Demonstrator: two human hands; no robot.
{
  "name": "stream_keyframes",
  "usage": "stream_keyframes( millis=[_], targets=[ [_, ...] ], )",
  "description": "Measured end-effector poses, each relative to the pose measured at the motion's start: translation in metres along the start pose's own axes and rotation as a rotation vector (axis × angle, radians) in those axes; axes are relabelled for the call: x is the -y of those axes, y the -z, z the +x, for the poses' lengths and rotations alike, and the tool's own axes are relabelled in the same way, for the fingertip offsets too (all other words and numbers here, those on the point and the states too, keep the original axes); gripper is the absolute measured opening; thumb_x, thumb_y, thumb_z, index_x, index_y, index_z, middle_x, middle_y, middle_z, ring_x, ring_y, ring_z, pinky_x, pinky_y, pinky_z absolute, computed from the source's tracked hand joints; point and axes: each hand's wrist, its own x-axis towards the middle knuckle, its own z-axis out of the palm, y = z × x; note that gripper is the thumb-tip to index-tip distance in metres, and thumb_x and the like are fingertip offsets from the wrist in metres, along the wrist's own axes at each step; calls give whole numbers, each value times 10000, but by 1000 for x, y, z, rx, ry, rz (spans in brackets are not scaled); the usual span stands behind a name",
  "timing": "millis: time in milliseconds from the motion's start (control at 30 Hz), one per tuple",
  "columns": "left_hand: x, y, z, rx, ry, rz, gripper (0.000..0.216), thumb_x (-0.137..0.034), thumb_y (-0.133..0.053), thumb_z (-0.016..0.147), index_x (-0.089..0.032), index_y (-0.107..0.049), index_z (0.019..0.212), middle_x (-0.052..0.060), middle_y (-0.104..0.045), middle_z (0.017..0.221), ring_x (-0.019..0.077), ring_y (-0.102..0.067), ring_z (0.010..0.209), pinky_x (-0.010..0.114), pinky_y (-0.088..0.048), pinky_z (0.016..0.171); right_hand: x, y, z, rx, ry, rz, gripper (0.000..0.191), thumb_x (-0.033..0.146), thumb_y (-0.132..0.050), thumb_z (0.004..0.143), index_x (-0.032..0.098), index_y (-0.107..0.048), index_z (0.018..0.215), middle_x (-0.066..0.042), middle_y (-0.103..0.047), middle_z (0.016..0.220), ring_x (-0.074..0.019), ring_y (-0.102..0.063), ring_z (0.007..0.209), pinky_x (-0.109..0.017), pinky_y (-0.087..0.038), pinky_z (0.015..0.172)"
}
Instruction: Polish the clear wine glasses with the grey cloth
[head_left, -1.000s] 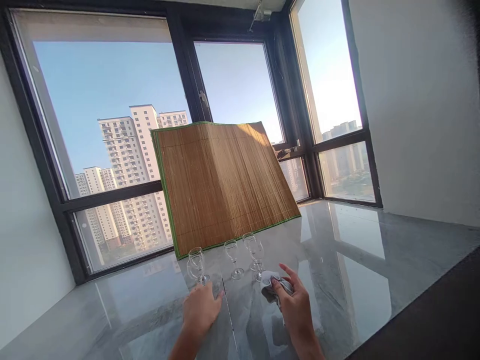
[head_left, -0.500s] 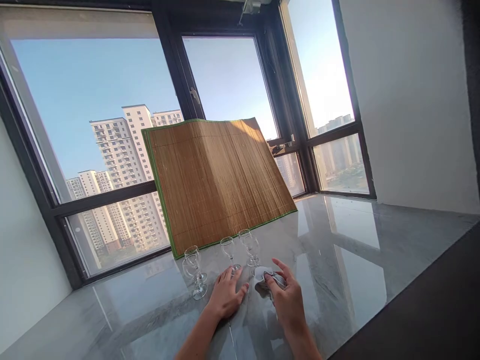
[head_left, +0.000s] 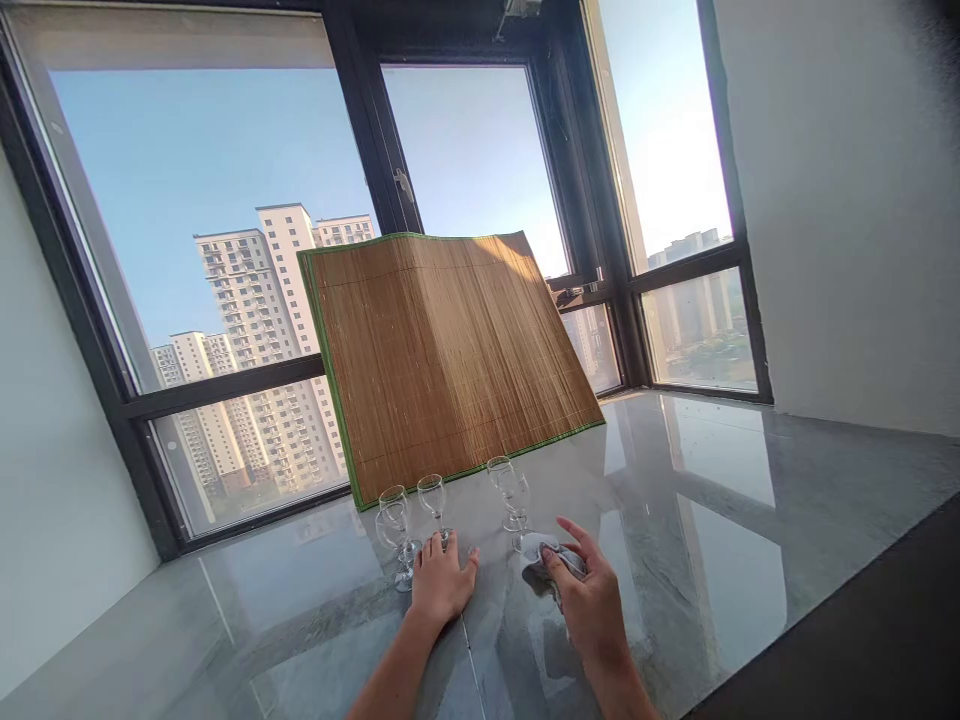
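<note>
My left hand (head_left: 442, 580) lies low over the counter, fingers stretched forward and thumb apart. Its fingertips are at the foot of a small stemmed glass (head_left: 433, 494), which stands upright. Just left of that, two more stemmed glasses (head_left: 394, 510) overlap in view. My right hand (head_left: 596, 605) is closed on a crumpled grey-white cloth (head_left: 544, 578), with the index finger lifted away. Whether something is wrapped in the cloth, I cannot tell. Beyond the cloth, another overlapping pair of stemmed glasses (head_left: 501, 484) stands upright.
A green-edged bamboo mat (head_left: 457, 350) leans against the window frame (head_left: 375, 150) behind the glasses. The glossy grey marble counter (head_left: 697, 470) reflects the windows. Its front edge runs diagonally at lower right, and white walls (head_left: 840, 220) flank both sides.
My left hand has moved left, and the middle glass has shifted left with it, closer to the left pair. The right hand keeps its hold on the cloth. The view has turned slightly.
</note>
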Motion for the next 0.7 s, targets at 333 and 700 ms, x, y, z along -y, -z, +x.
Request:
stream_keyframes(
  millis=[333,700],
  targets=[
    [-19,6,-21,-113,83,43,653,-493,-391,874,-95,-453,1388,226,-482,1380,383,-402,1308,520,-208,1103,-7,-1,3,-10,14,17,619,496,-677,700,147,-641,1209,-68,-688,860,-213,-650,683,-285,-519,591],
    [-51,11,-21,-171,-404,-446,468,-373,-483,837,-189,-555,1261,100,-559,1313,233,-491,1231,359,-360,1074,-5,-1,5,-35,-2,89,589,475,-673,697,146,-646,1185,-48,-687,837,-203,-651,672,-276,-525,622]
  ],
)
